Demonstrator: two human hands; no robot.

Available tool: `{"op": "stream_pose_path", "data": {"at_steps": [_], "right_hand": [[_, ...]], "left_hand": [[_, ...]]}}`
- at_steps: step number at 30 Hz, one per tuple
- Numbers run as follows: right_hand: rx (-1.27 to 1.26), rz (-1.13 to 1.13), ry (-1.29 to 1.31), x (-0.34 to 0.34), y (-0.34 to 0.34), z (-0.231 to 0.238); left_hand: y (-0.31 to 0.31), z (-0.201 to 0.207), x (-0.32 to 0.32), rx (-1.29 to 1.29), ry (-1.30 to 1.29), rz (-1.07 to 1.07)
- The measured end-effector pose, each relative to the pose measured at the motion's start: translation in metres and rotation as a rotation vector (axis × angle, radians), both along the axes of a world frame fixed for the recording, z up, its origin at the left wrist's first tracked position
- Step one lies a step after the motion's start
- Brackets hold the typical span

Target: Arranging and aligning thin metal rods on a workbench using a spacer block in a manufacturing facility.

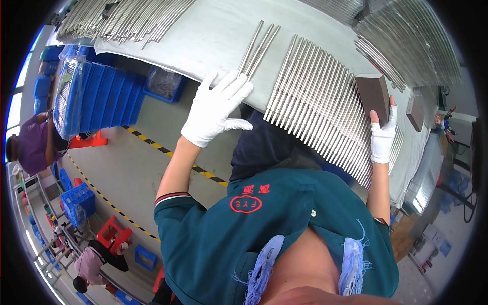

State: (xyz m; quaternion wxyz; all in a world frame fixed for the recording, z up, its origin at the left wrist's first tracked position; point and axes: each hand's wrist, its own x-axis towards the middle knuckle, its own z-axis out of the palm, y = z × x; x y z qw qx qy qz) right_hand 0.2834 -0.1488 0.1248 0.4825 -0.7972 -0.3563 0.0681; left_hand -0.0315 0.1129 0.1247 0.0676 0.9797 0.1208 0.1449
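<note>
My left hand (216, 109), in a white glove, is open with its fingers spread at the table's near edge. Its fingertips are by the near ends of three loose metal rods (259, 48); whether they touch cannot be made out. To the right, a wide row of shiny metal rods (320, 86) lies side by side. At the right end of that row my right hand (384, 140) grips a brown rectangular block (373, 94), like a sanding sponge, thumb on one side and fingers on the other. Its glove leaves the thumb and a fingertip bare.
Another brown block (415, 113) lies at the right. More rods (122, 20) are heaped at the far left, and plastic-wrapped rod bundles (412, 40) stand at the far right. Blue crates (109, 96) are stacked left of the table (213, 30). Two people are farther left.
</note>
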Motion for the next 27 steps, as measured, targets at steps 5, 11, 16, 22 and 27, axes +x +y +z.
{"op": "stream_pose_path", "data": {"at_steps": [5,11,16,22,27], "right_hand": [[-0.003,-0.002,0.017,0.001,0.0,-0.001],[0.002,0.009,-0.009,0.001,-0.002,-0.001],[-0.013,0.001,-0.035,-0.001,0.0,0.001],[0.011,-0.01,0.018,0.0,-0.001,0.0],[0.002,-0.014,0.038,-0.002,0.0,0.001]], "left_hand": [[0.004,0.001,-0.004,0.008,0.002,0.025],[-0.011,0.004,0.006,-0.027,0.021,-0.09],[-0.024,0.001,0.018,-0.081,-0.008,-0.176],[-0.02,0.001,0.015,-0.09,0.012,-0.145],[-0.001,0.003,-0.002,0.017,0.015,0.04]]}}
